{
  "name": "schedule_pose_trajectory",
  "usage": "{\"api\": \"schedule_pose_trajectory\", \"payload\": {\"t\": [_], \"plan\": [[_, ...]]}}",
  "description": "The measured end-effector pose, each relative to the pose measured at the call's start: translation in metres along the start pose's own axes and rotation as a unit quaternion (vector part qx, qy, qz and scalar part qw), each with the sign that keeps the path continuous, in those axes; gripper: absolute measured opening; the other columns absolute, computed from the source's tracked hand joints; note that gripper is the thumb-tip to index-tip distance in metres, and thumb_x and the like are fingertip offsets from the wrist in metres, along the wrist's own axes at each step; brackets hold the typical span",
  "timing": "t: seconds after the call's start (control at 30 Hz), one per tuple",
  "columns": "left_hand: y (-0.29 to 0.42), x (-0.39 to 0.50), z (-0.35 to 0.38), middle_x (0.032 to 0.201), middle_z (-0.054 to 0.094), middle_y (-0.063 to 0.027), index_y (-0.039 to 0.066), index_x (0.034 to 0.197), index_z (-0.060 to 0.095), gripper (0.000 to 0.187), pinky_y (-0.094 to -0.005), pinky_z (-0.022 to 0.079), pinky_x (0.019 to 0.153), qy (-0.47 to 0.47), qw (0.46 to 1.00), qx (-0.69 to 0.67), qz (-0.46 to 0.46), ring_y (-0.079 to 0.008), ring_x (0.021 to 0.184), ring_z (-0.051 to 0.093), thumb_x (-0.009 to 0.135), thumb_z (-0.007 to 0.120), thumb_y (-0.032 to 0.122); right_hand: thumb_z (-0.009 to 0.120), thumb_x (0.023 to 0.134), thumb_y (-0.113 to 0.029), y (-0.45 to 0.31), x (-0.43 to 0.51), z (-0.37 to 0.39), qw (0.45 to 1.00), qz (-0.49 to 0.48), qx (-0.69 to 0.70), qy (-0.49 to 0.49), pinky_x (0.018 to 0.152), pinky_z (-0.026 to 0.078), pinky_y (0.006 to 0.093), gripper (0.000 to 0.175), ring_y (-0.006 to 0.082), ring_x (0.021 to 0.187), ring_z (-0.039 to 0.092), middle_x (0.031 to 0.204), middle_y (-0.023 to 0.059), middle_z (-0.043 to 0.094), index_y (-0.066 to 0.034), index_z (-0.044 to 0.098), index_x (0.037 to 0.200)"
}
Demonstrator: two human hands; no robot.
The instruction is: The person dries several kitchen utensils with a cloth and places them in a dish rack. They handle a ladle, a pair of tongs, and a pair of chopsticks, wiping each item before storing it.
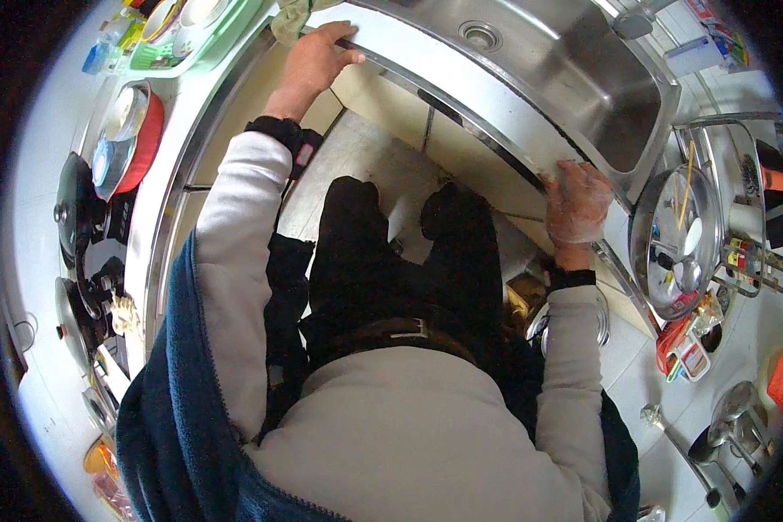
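My left hand (313,64) rests on the front edge of the white countertop (398,40), thumb apart from the fingers, and holds nothing. Right beside it, a green cloth (291,19) hangs over the counter corner. Farther right along the same edge lies my right hand (577,205), near the corner of the stainless steel sink (561,72). Its back looks wet or smeared, and its fingers are loosely bent with no object visible in them.
Light green basket (225,39) with bowls and a red pan (149,143) stand on the left counter, near lidded pans (72,202). To the right are a round metal tray (643,261) with spoons and a wire rack (757,287). Ladles (734,404) hang on the tiled wall.
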State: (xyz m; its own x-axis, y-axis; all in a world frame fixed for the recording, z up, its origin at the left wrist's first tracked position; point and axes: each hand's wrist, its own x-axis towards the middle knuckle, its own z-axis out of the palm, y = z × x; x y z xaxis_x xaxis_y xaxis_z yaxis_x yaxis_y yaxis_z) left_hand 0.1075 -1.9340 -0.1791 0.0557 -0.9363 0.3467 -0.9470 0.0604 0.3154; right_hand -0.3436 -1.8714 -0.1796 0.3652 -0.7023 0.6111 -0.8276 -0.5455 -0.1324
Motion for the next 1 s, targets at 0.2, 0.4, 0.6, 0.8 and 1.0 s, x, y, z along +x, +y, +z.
{"api": "schedule_pose_trajectory", "payload": {"t": [0.2,0.4,0.6,0.8,1.0], "plan": [[0.001,0.002,-0.001,0.115,0.069,-0.0103,0.013,0.123,0.064,0.053,-0.0389,0.052,0.089,-0.028,0.998,-0.045,-0.031,-0.0299,0.103,0.066,0.076,0.08,0.032,0.081,0.071,-0.02,-0.001,0.001,0.0,0.999,0.03,0.01,-0.034,0.089,0.046,0.0465,0.036,0.0327,0.101,0.059,0.102,0.0094,0.067,-0.0139,0.069,0.104],[0.006,-0.001,-0.001,0.113,0.069,-0.0104,0.011,0.122,0.065,0.051,-0.0384,0.052,0.089,-0.018,0.998,-0.056,-0.037,-0.0298,0.101,0.066,0.076,0.08,0.029,0.08,0.073,-0.021,-0.002,0.003,0.001,0.999,0.025,-0.015,-0.017,0.088,0.046,0.0473,0.031,0.034,0.099,0.06,0.101,0.0097,0.067,-0.0124,0.068,0.1],[0.011,-0.002,-0.005,0.118,0.066,-0.0097,0.01,0.12,0.065,0.05,-0.0392,0.05,0.092,0.006,0.997,-0.073,-0.02,-0.0303,0.105,0.064,0.076,0.079,0.026,0.081,0.07,-0.016,0.001,0.003,0.001,1.0,-0.002,0.012,-0.002,0.086,0.047,0.0464,0.033,0.0343,0.099,0.06,0.1,0.0115,0.067,-0.0108,0.068,0.101],[0.011,-0.002,-0.006,0.124,0.063,-0.0101,0.01,0.121,0.064,0.051,-0.0391,0.049,0.095,-0.029,0.995,-0.08,-0.049,-0.031,0.111,0.062,0.077,0.079,0.029,0.08,0.071,-0.014,-0.001,0.005,0.002,1.0,-0.023,0.021,-0.004,0.082,0.048,0.046,0.028,0.0354,0.094,0.061,0.098,0.0146,0.067,-0.0095,0.069,0.097],[0.012,0.001,-0.006,0.124,0.063,-0.0086,0.011,0.12,0.065,0.051,-0.0389,0.049,0.095,-0.024,0.997,-0.064,-0.039,-0.031,0.112,0.061,0.075,0.079,0.029,0.078,0.076,-0.017,-0.002,0.004,0.0,1.0,0.01,-0.013,-0.02,0.086,0.046,0.0462,0.026,0.0362,0.097,0.059,0.102,0.0156,0.067,-0.0094,0.07,0.1]]}}
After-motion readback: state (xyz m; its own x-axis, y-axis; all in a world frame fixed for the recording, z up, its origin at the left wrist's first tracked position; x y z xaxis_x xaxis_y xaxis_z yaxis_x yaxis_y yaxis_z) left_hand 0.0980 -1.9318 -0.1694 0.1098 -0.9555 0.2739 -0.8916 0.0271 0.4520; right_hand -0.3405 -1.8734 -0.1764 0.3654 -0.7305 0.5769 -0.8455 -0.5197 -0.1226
